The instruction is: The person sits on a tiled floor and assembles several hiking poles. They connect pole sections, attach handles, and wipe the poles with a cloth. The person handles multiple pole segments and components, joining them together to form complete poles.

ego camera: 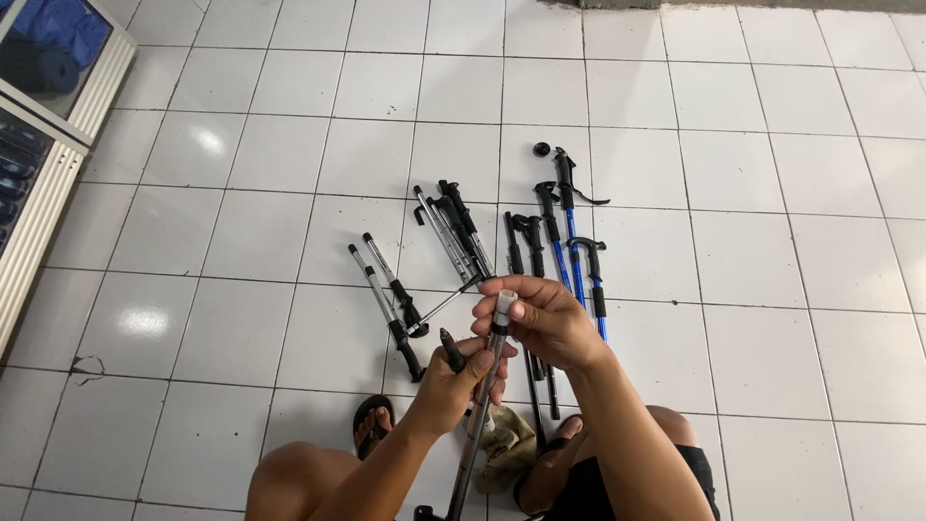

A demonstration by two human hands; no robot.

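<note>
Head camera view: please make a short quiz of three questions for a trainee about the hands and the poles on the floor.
1. True or false: the right hand grips the top end of the grey pole section.
2. What colour are the shafts of the poles lying farthest to the right on the tiled floor? A) red B) blue C) yellow
3. Fill in: the left hand holds the pole section ____ the right hand.

Key
1. True: its fingers close around the whitish tip.
2. B, blue shafts with black handles.
3. Below: it grips lower on the same section, with a short dark piece sticking up from it.
</note>
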